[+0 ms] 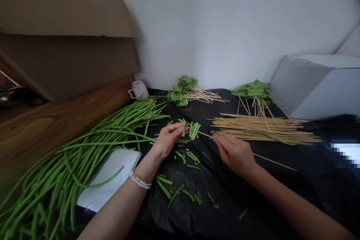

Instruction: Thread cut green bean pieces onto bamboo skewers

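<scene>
My right hand [233, 152] grips a thin wooden skewer [206, 134] that points left. Several short green bean pieces [194, 130] are threaded side by side near the skewer's tip. My left hand [168, 137], with a pearl bracelet at the wrist, pinches one cut bean piece [184, 127] close to that tip. Whether the tip has pierced this piece I cannot tell. Below the hands, loose cut bean pieces [192, 157] lie scattered on black plastic sheeting [194, 195].
Long green beans [84, 150] spread along the left over a white pad [109, 176]. Bare skewers [261, 129] lie at right. Loaded skewers [180, 92] sit at the back, more bean skewers [254, 89] at back right. A mug [139, 90], cardboard box [70, 37] and white box [317, 82] stand around.
</scene>
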The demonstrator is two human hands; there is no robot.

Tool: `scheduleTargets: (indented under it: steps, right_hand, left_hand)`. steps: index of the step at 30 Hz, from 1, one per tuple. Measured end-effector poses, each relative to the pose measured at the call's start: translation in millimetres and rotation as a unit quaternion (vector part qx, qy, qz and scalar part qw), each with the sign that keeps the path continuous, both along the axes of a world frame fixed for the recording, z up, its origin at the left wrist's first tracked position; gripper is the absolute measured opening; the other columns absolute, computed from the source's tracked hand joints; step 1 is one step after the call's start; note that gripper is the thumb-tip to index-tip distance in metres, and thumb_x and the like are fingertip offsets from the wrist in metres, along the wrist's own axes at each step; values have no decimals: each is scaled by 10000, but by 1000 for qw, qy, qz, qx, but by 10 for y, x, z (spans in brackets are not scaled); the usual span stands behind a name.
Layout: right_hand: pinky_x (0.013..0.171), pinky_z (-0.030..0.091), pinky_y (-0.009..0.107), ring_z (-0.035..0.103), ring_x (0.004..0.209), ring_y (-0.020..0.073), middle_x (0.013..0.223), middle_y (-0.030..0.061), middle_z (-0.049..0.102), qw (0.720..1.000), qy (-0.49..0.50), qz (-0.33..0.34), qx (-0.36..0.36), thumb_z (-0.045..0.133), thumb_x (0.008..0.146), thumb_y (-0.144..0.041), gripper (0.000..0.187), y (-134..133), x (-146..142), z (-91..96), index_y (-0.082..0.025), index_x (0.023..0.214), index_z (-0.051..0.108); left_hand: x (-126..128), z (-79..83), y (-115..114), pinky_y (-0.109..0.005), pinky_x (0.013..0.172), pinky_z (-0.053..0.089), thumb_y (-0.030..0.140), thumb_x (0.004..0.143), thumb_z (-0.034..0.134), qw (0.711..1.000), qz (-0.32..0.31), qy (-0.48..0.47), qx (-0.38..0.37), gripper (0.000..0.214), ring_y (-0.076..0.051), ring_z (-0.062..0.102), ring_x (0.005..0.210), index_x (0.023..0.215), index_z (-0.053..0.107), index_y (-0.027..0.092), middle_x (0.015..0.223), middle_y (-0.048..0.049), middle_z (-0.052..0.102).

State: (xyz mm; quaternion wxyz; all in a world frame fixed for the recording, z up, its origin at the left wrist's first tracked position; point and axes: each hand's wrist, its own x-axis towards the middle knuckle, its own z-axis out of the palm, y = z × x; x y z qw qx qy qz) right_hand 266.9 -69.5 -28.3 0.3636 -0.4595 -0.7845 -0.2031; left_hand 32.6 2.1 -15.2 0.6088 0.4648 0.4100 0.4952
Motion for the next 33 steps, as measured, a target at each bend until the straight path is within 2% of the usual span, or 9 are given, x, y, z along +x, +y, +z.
scheduleTargets:
  steps: [3, 9, 21, 26, 33]
  right_hand:
    - [713, 449, 224, 645, 777, 127, 868, 49, 716, 1000, -3, -5, -14, 467, 936, -207, 234, -13, -5, 10, -165, 1014, 683]
    - [697, 453, 233, 645, 765, 133, 865, 55, 713, 1000, -3, -4, -25, 459, 934, -208, 249, -21, -13, -10, -169, 1022, 689]
    - [719, 441, 226, 637, 789, 137, 873, 52, 705, 999, -12, 5, -34, 458, 919, -172, 238, -11, -9, -43, -165, 1024, 672]
    - [695, 444, 226, 633, 762, 131, 852, 46, 702, 999, -12, 10, -37, 448, 907, -152, 246, -21, -14, -46, -162, 1018, 667]
    - [675, 450, 242, 624, 722, 139, 817, 47, 689, 999, -31, 9, -41, 448, 882, -124, 260, -35, -31, -58, -151, 1032, 658]
  left_hand:
    - [7, 19, -18, -251, 733, 465, 286, 586, 851, 997, -18, -54, -51, 325, -117, 627, 739, 870, 753, 159, 874, -64, 737]
    - [25, 81, -61, -221, 690, 459, 287, 593, 853, 995, -43, -51, -71, 336, -95, 613, 708, 890, 759, 159, 840, -51, 732]
    - [20, 12, -31, -238, 715, 468, 279, 583, 857, 997, -39, -48, -51, 317, -109, 623, 718, 853, 762, 142, 815, -54, 733]
    - [25, -2, -22, -247, 687, 467, 302, 528, 880, 999, -10, -23, -41, 327, -112, 615, 669, 789, 763, 145, 755, -52, 731]
    - [18, -46, -13, -262, 692, 471, 312, 535, 873, 999, 2, 44, -13, 295, -115, 602, 646, 762, 766, 158, 755, -44, 729]
